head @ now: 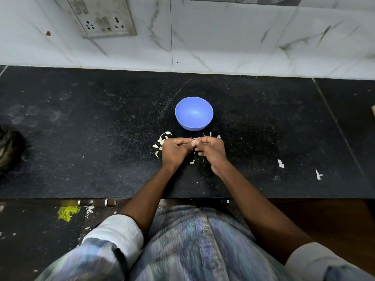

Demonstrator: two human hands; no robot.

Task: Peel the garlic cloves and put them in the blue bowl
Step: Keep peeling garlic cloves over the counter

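A blue bowl [194,113] stands on the black counter [81,138], and I see nothing inside it. Just in front of it my left hand [174,152] and my right hand [212,151] meet with curled fingers, pinching a small pale garlic clove [194,142] between their fingertips. Most of the clove is hidden by the fingers. Several unpeeled garlic cloves [162,141] lie on the counter to the left of my left hand. Bits of garlic skin [205,136] lie between the hands and the bowl.
A white tiled wall [223,37] with a socket plate [101,19] rises behind the counter. White scraps [281,163] lie to the right. A dark object [9,149] sits at the left edge. The counter's front edge runs just before my shirt.
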